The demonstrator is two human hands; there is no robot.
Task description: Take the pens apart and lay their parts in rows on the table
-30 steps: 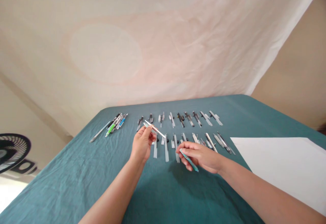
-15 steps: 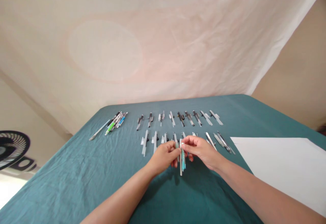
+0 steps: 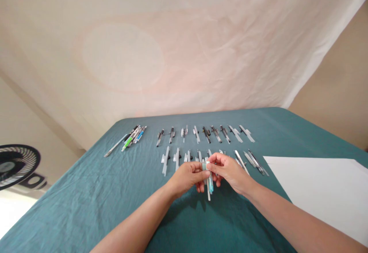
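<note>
My left hand (image 3: 188, 175) and my right hand (image 3: 230, 171) meet over the teal tablecloth (image 3: 86, 203), fingertips pinched together. Between them they hold a teal pen (image 3: 211, 182) and a thin white pen part (image 3: 208, 191), both hanging downwards. Just beyond my hands lies a near row of pen parts (image 3: 172, 158), white and grey. A far row of pens and parts (image 3: 207, 133) runs behind it, some with black grips.
A bundle of whole pens (image 3: 130, 138), one green and one blue, lies at the far left of the cloth. A white sheet of paper (image 3: 319, 186) covers the table's right side. A black fan (image 3: 14, 165) stands off the table at left. A pale cloth hangs behind.
My left hand came right from the near row with the white pen part and joined my right hand. Both hands now hold the teal pen and white part together.
</note>
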